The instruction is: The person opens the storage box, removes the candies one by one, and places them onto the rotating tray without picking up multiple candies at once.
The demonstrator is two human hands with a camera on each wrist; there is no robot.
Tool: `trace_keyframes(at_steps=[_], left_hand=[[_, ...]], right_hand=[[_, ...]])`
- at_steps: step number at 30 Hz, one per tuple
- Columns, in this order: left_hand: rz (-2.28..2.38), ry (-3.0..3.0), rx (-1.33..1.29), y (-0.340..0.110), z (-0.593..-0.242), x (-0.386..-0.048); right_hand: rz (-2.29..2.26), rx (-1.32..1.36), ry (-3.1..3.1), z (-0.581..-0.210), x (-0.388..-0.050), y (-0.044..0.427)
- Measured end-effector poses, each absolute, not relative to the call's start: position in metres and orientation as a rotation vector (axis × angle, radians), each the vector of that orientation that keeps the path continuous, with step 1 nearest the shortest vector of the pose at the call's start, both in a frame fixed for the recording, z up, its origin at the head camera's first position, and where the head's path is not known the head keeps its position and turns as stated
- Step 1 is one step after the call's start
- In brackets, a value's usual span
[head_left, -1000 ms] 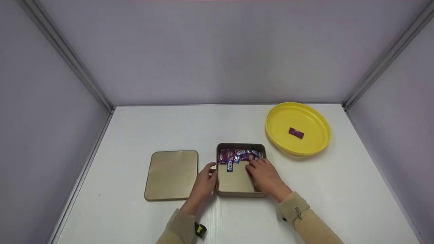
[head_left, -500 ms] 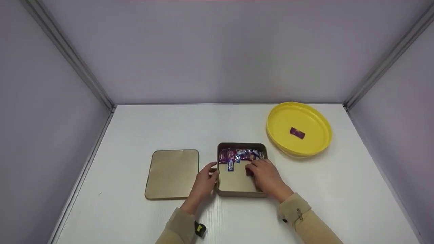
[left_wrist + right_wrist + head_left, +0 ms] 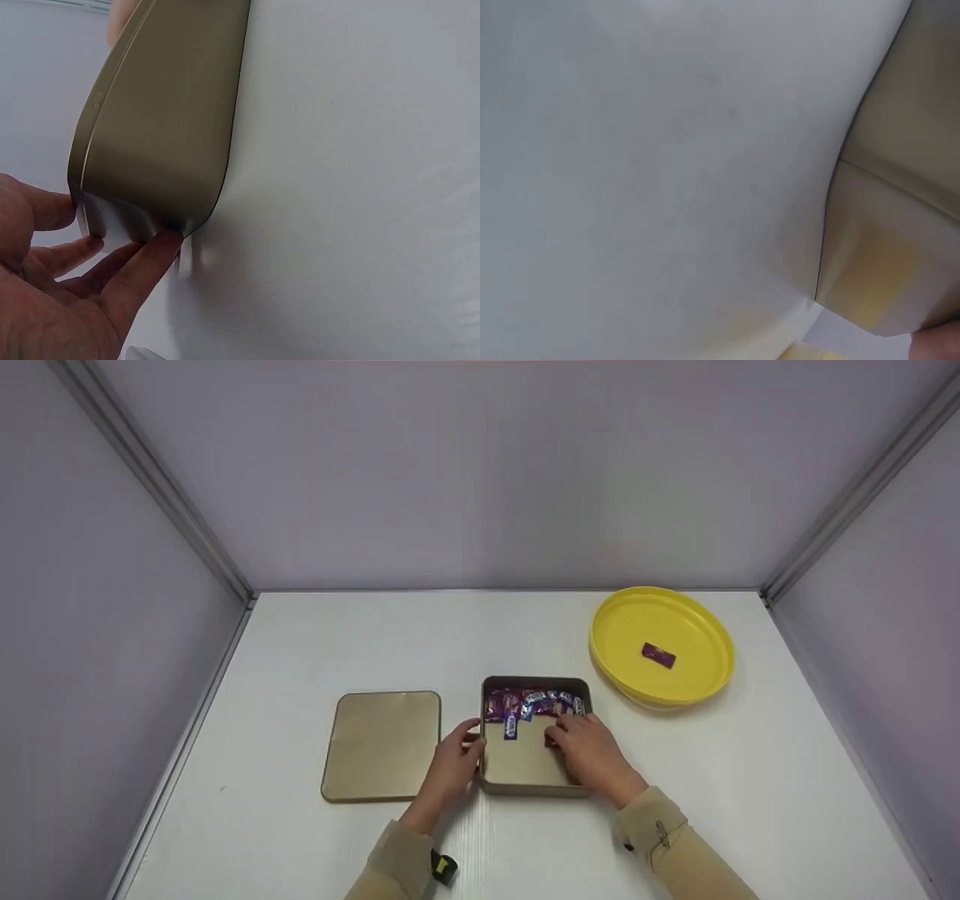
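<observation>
A square gold tin (image 3: 529,790) stands uncovered on the table, with several purple and blue wrapped candies (image 3: 510,705) along its far side. Inside the tin's right half, my right hand (image 3: 598,754) pinches a dark purple wrapped candy (image 3: 550,741), mostly covered by the fingers. My left hand (image 3: 454,765) rests against the outside of the tin's left wall. In the left wrist view its fingertips (image 3: 161,241) touch the tin (image 3: 161,112), fingers extended. The right wrist view shows mainly the tin's outer wall (image 3: 900,247) and a sliver of a finger (image 3: 936,343).
The flat gold lid (image 3: 382,746) lies left of the tin, close to the left forearm. At the back right stands a round yellow tray (image 3: 660,615) holding one purple candy (image 3: 658,655). Grey panels (image 3: 480,480) wall the white table (image 3: 300,637) at back and sides.
My right hand has shifted only slightly inside the tin, and the dark candy at its fingertips has come into view. The left hand and the tin stay nearly in place.
</observation>
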State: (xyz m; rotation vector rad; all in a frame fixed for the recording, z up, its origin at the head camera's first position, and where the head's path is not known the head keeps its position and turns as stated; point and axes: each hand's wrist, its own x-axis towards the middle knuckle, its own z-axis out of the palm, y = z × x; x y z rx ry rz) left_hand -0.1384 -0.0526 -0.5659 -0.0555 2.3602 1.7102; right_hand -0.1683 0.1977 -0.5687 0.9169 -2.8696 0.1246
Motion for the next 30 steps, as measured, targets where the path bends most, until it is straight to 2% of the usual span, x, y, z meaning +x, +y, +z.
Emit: trace_keyframes(at_steps=[12,19,30], left_hand=[[1.717,2.373,-0.034,-0.054,-0.567,-0.138],[1.717,2.365,-0.038,-0.054,-0.569,-0.140],[1.710,2.394,-0.029,-0.052,-0.567,-0.139]], right_hand=[[0.520,0.899,-2.848,-0.563,-0.170,0.200],[0.822,0.780,-2.922,-0.554,-0.173,0.202],[1.062,0.728,-2.827,-0.542,-0.175,0.210]])
